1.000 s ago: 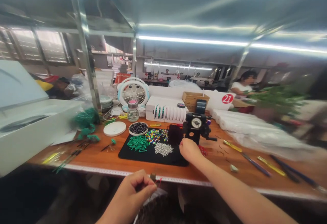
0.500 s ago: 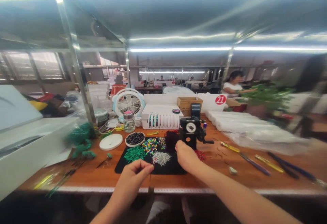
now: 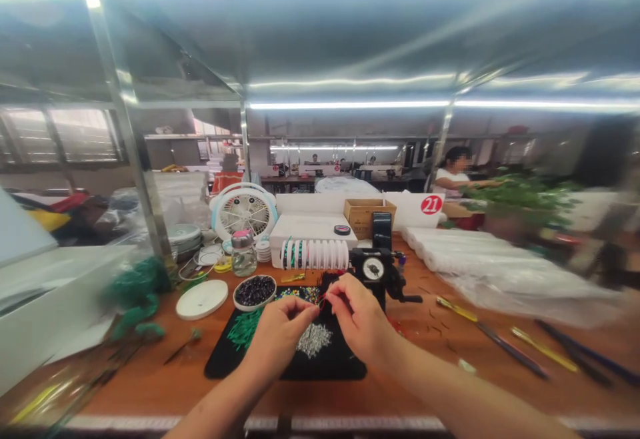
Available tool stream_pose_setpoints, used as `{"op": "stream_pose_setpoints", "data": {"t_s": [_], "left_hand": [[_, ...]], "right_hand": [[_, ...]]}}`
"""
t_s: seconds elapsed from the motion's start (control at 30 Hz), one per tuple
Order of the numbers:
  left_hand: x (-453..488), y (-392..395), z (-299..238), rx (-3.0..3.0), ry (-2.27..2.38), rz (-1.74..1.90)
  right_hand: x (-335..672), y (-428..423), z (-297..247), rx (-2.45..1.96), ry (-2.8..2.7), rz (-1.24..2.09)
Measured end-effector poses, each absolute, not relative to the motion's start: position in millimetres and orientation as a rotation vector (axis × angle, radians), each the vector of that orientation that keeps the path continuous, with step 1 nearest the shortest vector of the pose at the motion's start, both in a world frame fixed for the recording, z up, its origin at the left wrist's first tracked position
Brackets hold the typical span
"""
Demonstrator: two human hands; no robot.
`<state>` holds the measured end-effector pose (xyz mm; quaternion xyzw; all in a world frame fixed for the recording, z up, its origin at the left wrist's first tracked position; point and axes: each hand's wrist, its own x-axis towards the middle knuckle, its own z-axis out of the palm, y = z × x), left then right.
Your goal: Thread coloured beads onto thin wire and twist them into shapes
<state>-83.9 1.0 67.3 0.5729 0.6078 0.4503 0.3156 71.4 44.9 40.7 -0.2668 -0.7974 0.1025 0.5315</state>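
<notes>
In the head view I read two bare hands working fingertip to fingertip at the centre of the frame, slightly below mid-height. Object: a thin red strand, located in the narrow gap between the fingertips.

Governing relation: from my left hand the strand lies to the right and slightly up the frame; from my right hand it lies to the left. Left is the nearer side: the strand meets that hand's fingertips. The right fingertips are just beside it; contact there cannot be confirmed.

Hand state: left thumb and forefinger are pinched together, by my reading on the strand. Right thumb and forefinger are drawn close; whether they clamp anything, I cannot tell.

Orientation: the visible part appears to rise from the left pinch toward the upper right. The strand is too small and partly hidden for me to fix its long axis or its leading end.

Below the fingertips, silver beads lie on a black mat, lower centre of frame.
</notes>
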Motion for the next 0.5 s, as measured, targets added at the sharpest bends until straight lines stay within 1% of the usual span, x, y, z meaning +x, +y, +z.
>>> {"op": "stream_pose_setpoints", "data": {"t_s": [0.13, 0.23, 0.33, 0.5], "left_hand": [[-83, 8, 72, 1.574, 1.523, 1.151], [-85, 27, 82, 1.648, 1.519, 1.157], [-88, 54, 103, 1.786, 1.617, 1.179], [-89, 84, 133, 1.818, 1.705, 1.151]], "right_hand": [[68, 67, 35, -0.601, -1.999, -0.237], [65, 90, 45, -0.620, -2.086, -0.440], [59, 117, 68, -0.729, -2.160, -0.492], [47, 148, 98, -0.890, -2.240, -0.389]]}}
